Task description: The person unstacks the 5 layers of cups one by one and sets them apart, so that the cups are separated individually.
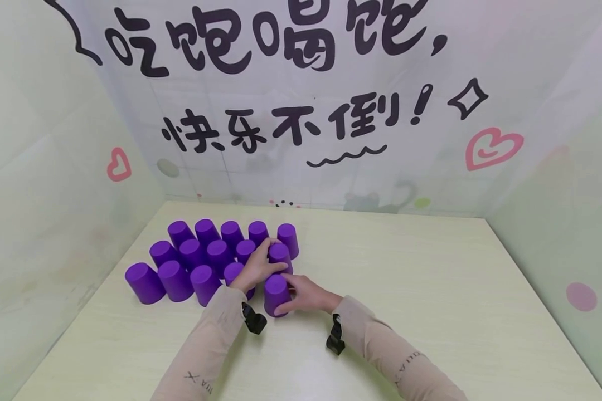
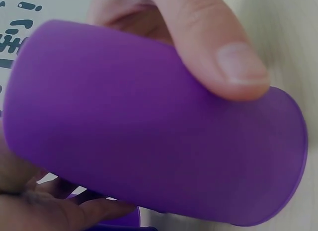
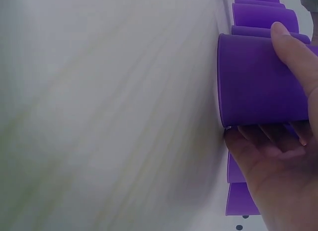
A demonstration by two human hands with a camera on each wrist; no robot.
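Upside-down purple cups stand in three rows on the table. My right hand (image 1: 308, 295) grips the front row's rightmost cup (image 1: 277, 289), thumb in front and fingers on its far side. In the right wrist view, that cup (image 3: 263, 82) sits between the right thumb and fingers (image 3: 248, 146). My left hand (image 1: 258, 266) reaches over the front row and holds the middle row's rightmost cup (image 1: 280, 252) between thumb and fingers. The front cup (image 2: 149, 121) fills most of the left wrist view, hiding much of what the left hand (image 2: 54, 206) holds.
Several more purple cups stand close together to the left, such as a front-row cup (image 1: 144, 283). A back-row cup (image 1: 288, 240) stands behind the hands. The pale table (image 1: 406, 289) stretches right, with printed cloth walls (image 1: 291, 178) around it.
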